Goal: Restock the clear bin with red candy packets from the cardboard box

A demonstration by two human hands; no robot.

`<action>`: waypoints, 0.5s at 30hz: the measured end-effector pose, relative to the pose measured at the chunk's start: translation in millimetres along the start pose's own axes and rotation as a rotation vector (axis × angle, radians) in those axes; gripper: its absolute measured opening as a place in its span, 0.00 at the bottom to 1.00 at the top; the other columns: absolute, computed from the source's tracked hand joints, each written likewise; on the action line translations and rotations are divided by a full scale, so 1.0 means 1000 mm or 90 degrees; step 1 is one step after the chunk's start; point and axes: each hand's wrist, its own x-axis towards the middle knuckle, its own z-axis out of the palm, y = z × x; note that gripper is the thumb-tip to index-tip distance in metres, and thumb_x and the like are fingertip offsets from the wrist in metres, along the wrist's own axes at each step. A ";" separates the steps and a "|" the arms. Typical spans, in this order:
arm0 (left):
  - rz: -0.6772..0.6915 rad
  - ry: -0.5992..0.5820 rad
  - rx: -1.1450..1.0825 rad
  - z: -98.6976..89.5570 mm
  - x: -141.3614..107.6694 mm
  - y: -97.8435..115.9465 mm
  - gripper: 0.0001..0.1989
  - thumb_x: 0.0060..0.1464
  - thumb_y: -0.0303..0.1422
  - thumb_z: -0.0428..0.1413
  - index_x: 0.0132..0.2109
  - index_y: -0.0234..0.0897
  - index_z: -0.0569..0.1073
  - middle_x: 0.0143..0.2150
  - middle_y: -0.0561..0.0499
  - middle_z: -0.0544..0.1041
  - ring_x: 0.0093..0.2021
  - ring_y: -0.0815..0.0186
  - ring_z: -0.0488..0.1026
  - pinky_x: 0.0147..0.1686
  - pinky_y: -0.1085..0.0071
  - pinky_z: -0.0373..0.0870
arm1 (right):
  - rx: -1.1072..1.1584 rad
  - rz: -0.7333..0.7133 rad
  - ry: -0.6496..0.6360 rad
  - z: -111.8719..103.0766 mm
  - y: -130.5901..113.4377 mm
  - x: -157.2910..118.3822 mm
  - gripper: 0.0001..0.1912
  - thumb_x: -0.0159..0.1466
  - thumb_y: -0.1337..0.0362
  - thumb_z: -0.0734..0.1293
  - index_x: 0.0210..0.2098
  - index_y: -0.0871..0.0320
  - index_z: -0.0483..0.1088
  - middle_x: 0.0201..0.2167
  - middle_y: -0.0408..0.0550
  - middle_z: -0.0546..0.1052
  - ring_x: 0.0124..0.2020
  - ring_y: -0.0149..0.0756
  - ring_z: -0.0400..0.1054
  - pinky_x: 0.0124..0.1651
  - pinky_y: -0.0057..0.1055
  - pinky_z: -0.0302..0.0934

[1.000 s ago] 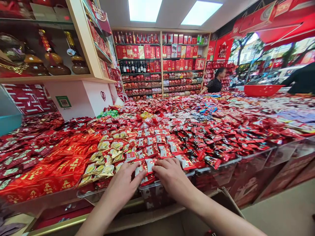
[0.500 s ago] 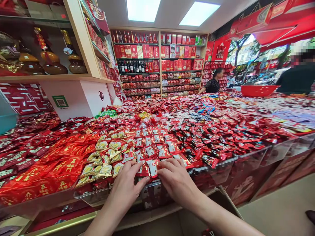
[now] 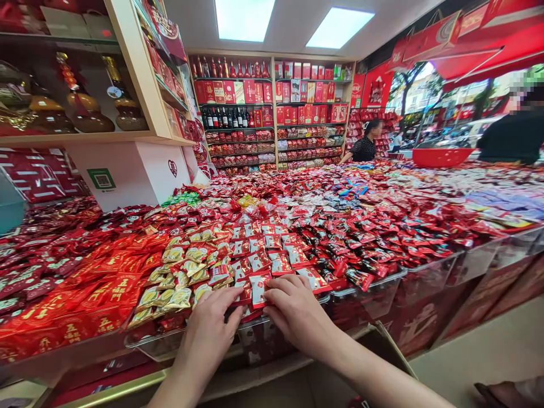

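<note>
My left hand [image 3: 215, 323] is at the front edge of a candy tray, its thumb and index finger apart beside a small red candy packet [image 3: 243, 295]. My right hand [image 3: 300, 309] has its bent fingers and thumb at the right edge of a white-and-red candy packet [image 3: 258, 290], which lies on top of the front row. Behind both hands, similar packets [image 3: 259, 261] are laid in rough rows. Gold-and-white packets [image 3: 176, 297] fill the space to the left, and dark red ones [image 3: 359, 277] the right. My right fingertips are partly hidden.
Clear tray walls [image 3: 382, 294] line the counter front. Below stands an open cardboard box [image 3: 393, 345]. Red packets [image 3: 114, 289] spread far left. A red basin [image 3: 442, 157] stands at the back right, near two people. Shelves [image 3: 274, 107] of bottles and boxes cover the back wall.
My left thumb has drawn back leftward from the front packets. The right hand stays at the white-and-red packet. The view has shifted slightly, and a foot shows more at lower right.
</note>
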 end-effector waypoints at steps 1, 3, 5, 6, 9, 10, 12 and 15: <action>0.003 0.003 0.002 0.001 -0.001 -0.001 0.14 0.51 0.33 0.51 0.45 0.38 0.71 0.44 0.46 0.76 0.44 0.58 0.69 0.47 0.58 0.65 | 0.004 -0.001 0.001 0.000 0.000 0.000 0.06 0.59 0.66 0.62 0.37 0.55 0.67 0.38 0.46 0.71 0.41 0.36 0.59 0.44 0.35 0.50; 0.008 0.011 0.002 0.002 -0.003 -0.001 0.17 0.50 0.38 0.51 0.46 0.36 0.71 0.46 0.43 0.75 0.46 0.57 0.68 0.48 0.57 0.64 | 0.011 -0.001 0.004 0.000 0.000 0.000 0.07 0.59 0.65 0.63 0.37 0.55 0.67 0.40 0.47 0.70 0.42 0.37 0.58 0.44 0.36 0.51; 0.007 0.024 -0.003 0.004 -0.005 -0.001 0.20 0.50 0.42 0.51 0.47 0.35 0.71 0.48 0.41 0.73 0.49 0.56 0.66 0.48 0.57 0.63 | 0.019 0.002 0.002 0.000 0.000 0.001 0.07 0.59 0.65 0.62 0.38 0.56 0.67 0.41 0.47 0.70 0.42 0.37 0.58 0.45 0.36 0.51; 0.006 0.031 -0.007 0.005 -0.006 -0.001 0.20 0.50 0.42 0.51 0.46 0.35 0.71 0.49 0.41 0.72 0.49 0.55 0.66 0.49 0.56 0.63 | 0.023 0.005 0.000 0.000 0.000 0.002 0.08 0.59 0.65 0.62 0.39 0.56 0.67 0.41 0.47 0.70 0.43 0.37 0.58 0.45 0.36 0.51; 0.005 0.044 -0.022 0.006 -0.007 0.001 0.17 0.51 0.41 0.51 0.44 0.36 0.70 0.47 0.43 0.73 0.49 0.57 0.66 0.49 0.57 0.63 | 0.031 0.011 -0.016 0.000 -0.001 0.003 0.09 0.59 0.65 0.63 0.40 0.56 0.66 0.41 0.47 0.70 0.43 0.38 0.58 0.45 0.37 0.51; 0.007 0.045 -0.026 0.005 -0.008 0.002 0.16 0.51 0.41 0.51 0.43 0.36 0.70 0.45 0.44 0.73 0.47 0.57 0.66 0.48 0.58 0.63 | 0.031 0.012 -0.021 0.000 -0.001 0.004 0.09 0.59 0.64 0.63 0.40 0.56 0.66 0.41 0.46 0.70 0.43 0.38 0.57 0.45 0.37 0.51; 0.009 0.046 -0.034 0.004 -0.009 0.004 0.13 0.51 0.40 0.51 0.39 0.38 0.70 0.41 0.46 0.73 0.44 0.59 0.68 0.45 0.59 0.65 | 0.026 0.017 -0.027 -0.001 -0.001 0.004 0.09 0.59 0.63 0.63 0.39 0.56 0.66 0.40 0.46 0.70 0.43 0.38 0.57 0.44 0.37 0.51; 0.011 0.051 -0.042 0.002 -0.010 0.006 0.11 0.51 0.41 0.51 0.36 0.39 0.69 0.40 0.47 0.72 0.43 0.59 0.67 0.44 0.59 0.65 | 0.021 0.024 -0.033 -0.003 -0.001 0.007 0.08 0.59 0.61 0.63 0.37 0.56 0.68 0.39 0.46 0.71 0.42 0.38 0.58 0.43 0.36 0.51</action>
